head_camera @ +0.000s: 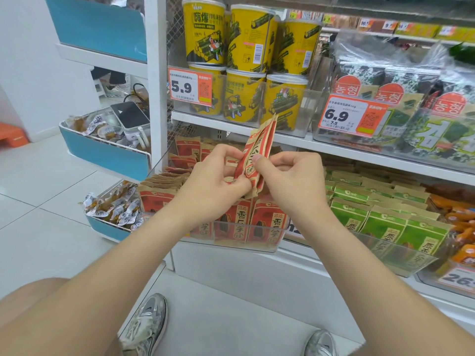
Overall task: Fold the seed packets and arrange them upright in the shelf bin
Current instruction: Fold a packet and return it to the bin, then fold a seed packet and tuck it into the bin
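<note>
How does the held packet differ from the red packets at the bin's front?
The held packet is bent lengthwise and tilted; the front packets stand upright, faces flat. The held packet is pinched by the left hand and right hand above the bin; the front packets sit inside it. Same red-and-tan print.

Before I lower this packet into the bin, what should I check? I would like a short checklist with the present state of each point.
1. Left hand and right hand both pinch the red packet: ok.
2. Packet fully folded: cannot tell; it looks creased lengthwise, but the hands cover its lower end.
3. Packet held over the clear bin: ok.
4. Front row packets in the bin stand upright: ok.
5. Free slot for this packet: cannot tell; the hands hide that part of the bin.
</note>
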`<state>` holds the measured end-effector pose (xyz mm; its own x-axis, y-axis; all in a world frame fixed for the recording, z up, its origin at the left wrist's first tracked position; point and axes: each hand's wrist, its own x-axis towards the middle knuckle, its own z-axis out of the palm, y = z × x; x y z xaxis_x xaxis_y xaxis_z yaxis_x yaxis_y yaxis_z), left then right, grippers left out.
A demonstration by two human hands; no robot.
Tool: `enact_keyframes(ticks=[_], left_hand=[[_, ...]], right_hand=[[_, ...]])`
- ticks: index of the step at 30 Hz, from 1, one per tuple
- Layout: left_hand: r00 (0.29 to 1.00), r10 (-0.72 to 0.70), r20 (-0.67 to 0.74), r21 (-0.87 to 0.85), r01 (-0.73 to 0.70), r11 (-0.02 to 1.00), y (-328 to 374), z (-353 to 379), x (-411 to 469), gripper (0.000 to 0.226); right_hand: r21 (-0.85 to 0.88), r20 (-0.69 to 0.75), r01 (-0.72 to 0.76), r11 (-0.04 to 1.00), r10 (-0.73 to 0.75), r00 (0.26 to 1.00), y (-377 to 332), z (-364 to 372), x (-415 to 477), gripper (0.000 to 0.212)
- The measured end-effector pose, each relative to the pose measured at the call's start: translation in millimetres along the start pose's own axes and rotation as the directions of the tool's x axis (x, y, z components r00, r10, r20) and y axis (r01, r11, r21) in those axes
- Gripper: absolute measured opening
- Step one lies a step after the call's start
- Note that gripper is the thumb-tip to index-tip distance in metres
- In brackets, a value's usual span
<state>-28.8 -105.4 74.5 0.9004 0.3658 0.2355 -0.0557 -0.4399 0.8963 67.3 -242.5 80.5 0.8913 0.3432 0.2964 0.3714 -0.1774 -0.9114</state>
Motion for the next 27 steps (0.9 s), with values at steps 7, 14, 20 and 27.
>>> enact_keyframes(ticks=[7,14,20,27], left_hand=[[0.999,0.045,0.022,-0.035,-0.044,0.998,-2,-3,2,0.034],[0.996,0.018,0.092,-0.016,-0.016,1.0,-5,-8,4,0.031],[0.996,0.043,0.082,0.011,-0.044,0.999,-1,-11,-3,0.032],[0.969,-0.123,0.212,-0.276,0.18,0.944,5,-17,-1,0.023]], right_hand=[[0.074,0.041,-0.056,0.996,0.053,0.998,-7,-4,-4,0.012],[0.115,0.07,-0.093,0.989,0.086,0.994,-6,1,-5,0.029],[0.194,0.173,-0.031,0.98,-0.003,0.985,-10,2,-9,0.013],[-0.068,-0.158,0.066,0.996,-0.076,0.984,0,-12,15,0.032]])
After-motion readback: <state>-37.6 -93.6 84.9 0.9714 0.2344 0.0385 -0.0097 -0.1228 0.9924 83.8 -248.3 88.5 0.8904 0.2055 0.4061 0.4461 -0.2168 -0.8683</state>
